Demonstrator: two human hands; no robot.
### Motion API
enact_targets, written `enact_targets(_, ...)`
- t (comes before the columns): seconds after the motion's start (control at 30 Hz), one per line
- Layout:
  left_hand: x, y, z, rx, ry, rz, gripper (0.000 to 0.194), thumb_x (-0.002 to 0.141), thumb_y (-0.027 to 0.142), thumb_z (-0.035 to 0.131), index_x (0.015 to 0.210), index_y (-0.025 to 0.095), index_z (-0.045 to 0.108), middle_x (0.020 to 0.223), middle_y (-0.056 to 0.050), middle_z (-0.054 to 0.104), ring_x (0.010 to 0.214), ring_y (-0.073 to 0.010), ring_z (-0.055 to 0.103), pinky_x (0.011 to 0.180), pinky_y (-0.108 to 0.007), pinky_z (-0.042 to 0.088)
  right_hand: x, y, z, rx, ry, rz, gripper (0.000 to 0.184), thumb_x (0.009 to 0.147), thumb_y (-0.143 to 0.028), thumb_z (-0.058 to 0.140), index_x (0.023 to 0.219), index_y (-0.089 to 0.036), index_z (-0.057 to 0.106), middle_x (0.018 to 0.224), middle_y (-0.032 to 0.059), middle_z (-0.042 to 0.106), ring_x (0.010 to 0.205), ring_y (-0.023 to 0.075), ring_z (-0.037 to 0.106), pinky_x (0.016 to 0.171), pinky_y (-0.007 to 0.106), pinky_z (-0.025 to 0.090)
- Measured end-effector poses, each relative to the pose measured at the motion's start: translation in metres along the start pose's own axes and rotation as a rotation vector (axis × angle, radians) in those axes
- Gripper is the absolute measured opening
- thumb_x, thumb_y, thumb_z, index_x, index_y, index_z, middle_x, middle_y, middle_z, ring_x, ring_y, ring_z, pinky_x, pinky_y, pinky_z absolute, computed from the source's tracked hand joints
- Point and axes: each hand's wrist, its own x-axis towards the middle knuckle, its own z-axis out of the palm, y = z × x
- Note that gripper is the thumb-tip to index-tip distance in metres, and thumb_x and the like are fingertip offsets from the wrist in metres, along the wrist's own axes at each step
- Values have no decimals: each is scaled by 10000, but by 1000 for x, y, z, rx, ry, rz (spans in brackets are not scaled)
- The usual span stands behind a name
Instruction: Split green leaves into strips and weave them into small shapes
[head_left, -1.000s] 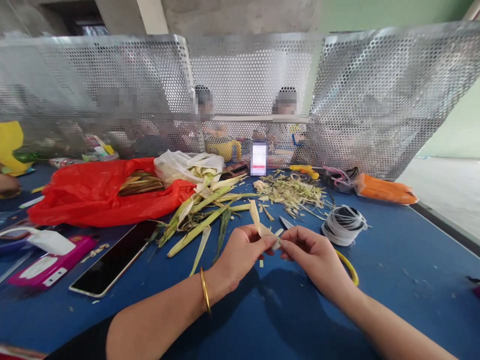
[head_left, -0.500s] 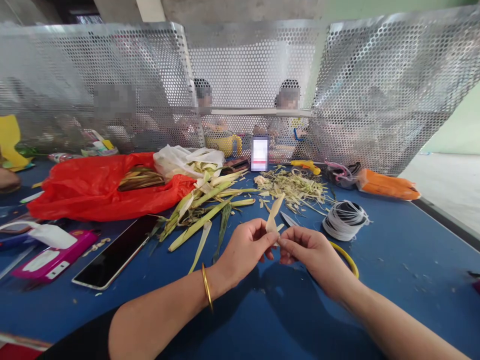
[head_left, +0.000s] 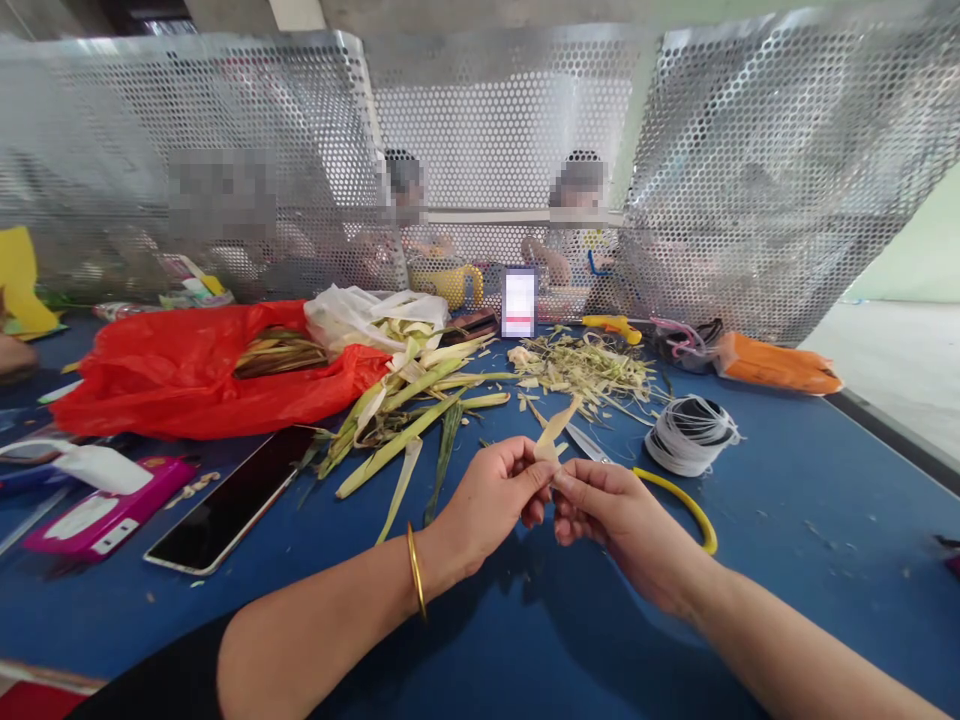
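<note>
Between my two hands, above the blue table [head_left: 480,640], is a pale strip of corn husk [head_left: 553,432]. My left hand [head_left: 491,500] pinches its lower end between thumb and fingers, and the free end sticks up and leans right. My right hand [head_left: 607,510] is closed at the same end, its thumb and forefinger pressed together and touching the left fingertips. The husk's lowest part is hidden by the fingers. Just beyond my right hand lie scissors [head_left: 589,443] with a yellow handle [head_left: 694,508], partly covered by that hand.
Loose husks [head_left: 405,440] and a heap of shredded bits [head_left: 592,368] lie ahead. A red bag [head_left: 165,380], a dark phone [head_left: 232,510] and a magenta power strip [head_left: 112,515] are left. White cord [head_left: 690,437] and an orange packet [head_left: 780,364] sit right. A perforated screen [head_left: 495,120] stands behind.
The husk's free end has swung from leaning left to leaning right. My right fingers have shifted slightly against the left ones, and more of the yellow scissor handle shows.
</note>
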Motion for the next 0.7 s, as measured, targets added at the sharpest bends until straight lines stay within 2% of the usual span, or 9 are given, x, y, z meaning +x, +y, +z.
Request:
enact_targets(0.1, 0, -1, 0, 2, -1, -4, 216, 809, 351, 606, 728, 168, 525, 599, 50, 540, 463, -58, 472, 470, -183, 381, 0, 2, -3, 165, -69, 79, 297, 730, -403, 750, 767, -129, 641, 682, 0, 615, 566, 79, 559, 580, 212, 468)
enact_targets(0.2, 0, -1, 0, 1, -3, -10, 220, 811, 358, 607, 734, 166, 531, 606, 43, 553, 477, -63, 481, 480, -188, 388, 1, 2, -5, 255, -77, 148, 235, 719, -331, 766, 779, -129, 660, 682, -8, 597, 567, 78, 554, 569, 209, 475)
enact_targets(0.33, -1, 0, 0, 3, 0, -17, 213, 809, 344, 611, 731, 159, 537, 604, 35, 555, 483, -63, 480, 476, -187, 386, 1, 1, -5, 290, -67, 195, 213, 710, -301, 772, 759, -127, 659, 667, -12, 588, 553, 73, 543, 550, 200, 465)
enact_targets(0.43, 0, 2, 0, -6, 6, -26, 219, 794, 343, 628, 724, 155, 538, 591, 34, 551, 470, -61, 472, 465, -187, 382, 2, 1, -4, 260, -78, 180, 232, 715, -321, 765, 764, -127, 647, 666, -11, 582, 547, 72, 538, 547, 203, 458)
enact_targets(0.53, 0, 4, -1, -62, 22, -51, 229, 772, 342, 648, 706, 155, 535, 582, 34, 547, 459, -61, 467, 455, -189, 378, 3, 1, -3, 41, -20, 33, 284, 769, -412, 697, 729, -145, 609, 652, -7, 577, 553, 90, 542, 555, 222, 450)
enact_targets(0.6, 0, 6, -3, -127, 28, -93, 221, 755, 328, 661, 698, 157, 535, 579, 37, 540, 454, -58, 459, 442, -186, 367, 3, 0, -4, -221, 98, -182, 261, 814, -421, 634, 755, -170, 592, 668, 0, 582, 594, 119, 553, 588, 248, 457)
enact_targets(0.67, 0, 7, -4, -192, 27, -142, 200, 742, 309, 670, 708, 163, 537, 576, 42, 540, 447, -52, 446, 431, -178, 348, 2, -2, -6, -513, 208, -445, 138, 836, -335, 612, 872, -202, 595, 768, 18, 599, 690, 153, 572, 671, 286, 472)
enact_targets(0.7, 0, 7, -4, -216, 20, -162, 187, 737, 296, 672, 717, 167, 539, 573, 46, 539, 442, -49, 440, 426, -175, 340, 2, -4, -7, -636, 222, -549, 106, 842, -291, 604, 914, -215, 594, 822, 29, 602, 746, 167, 578, 714, 300, 472)
